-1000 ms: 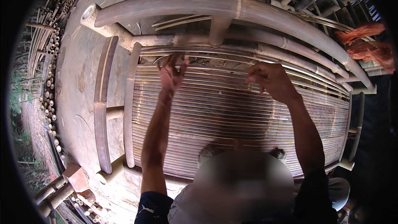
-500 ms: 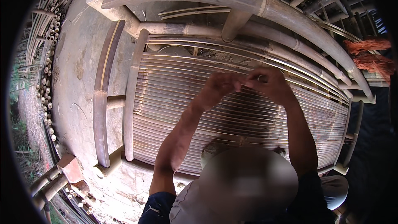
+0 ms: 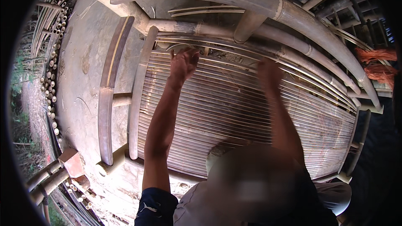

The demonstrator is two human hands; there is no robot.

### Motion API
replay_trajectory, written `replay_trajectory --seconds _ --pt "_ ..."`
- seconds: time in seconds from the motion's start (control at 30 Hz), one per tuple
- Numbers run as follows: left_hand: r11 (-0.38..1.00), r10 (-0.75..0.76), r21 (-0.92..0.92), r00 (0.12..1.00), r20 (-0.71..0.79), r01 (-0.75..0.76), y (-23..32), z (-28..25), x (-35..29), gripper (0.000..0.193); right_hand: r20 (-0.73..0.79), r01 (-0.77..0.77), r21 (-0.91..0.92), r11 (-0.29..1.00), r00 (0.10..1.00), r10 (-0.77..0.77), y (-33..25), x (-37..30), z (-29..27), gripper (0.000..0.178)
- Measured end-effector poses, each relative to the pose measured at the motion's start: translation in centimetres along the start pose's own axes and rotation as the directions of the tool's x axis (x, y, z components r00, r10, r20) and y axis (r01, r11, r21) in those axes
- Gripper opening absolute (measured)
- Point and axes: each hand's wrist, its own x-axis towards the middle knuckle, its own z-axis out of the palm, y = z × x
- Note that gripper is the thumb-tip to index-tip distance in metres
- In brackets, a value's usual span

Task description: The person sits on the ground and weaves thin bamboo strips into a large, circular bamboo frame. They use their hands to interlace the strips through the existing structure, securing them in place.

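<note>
Bamboo slats (image 3: 205,113) — beneath the left fingers (image 3: 192,54) — contact unclear.

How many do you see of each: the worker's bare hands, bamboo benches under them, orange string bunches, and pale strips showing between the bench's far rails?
Left hand and right hand: 2
Bamboo bench: 1
Orange string bunches: 2
Pale strips: 2
Total: 7
</note>
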Motion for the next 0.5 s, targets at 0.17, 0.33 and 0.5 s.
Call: replay_trajectory --seconds 0.17,0.33,0.5 --pt "0.962 -0.113 0.273 0.919 0.378 0.005 0.1 0.8 2.7 0.021 0.026 0.072 0.241 0.968 0.996 -0.080 -11.9 0.7 6.4 0.021" --pt "0.989 -0.083 0.148 0.816 0.571 -0.004 -0.2 1.9 5.4 0.027 0.349 -0.038 0.438 0.898 0.928 -0.131 -15.2 1.9 7.3 0.022" --pt "0.992 -0.112 0.127 0.662 0.741 0.026 -4.1 4.2 6.7 0.043 0.869 -0.726 0.493 0.479 0.435 -0.237 -15.3 3.3 4.6 0.014"
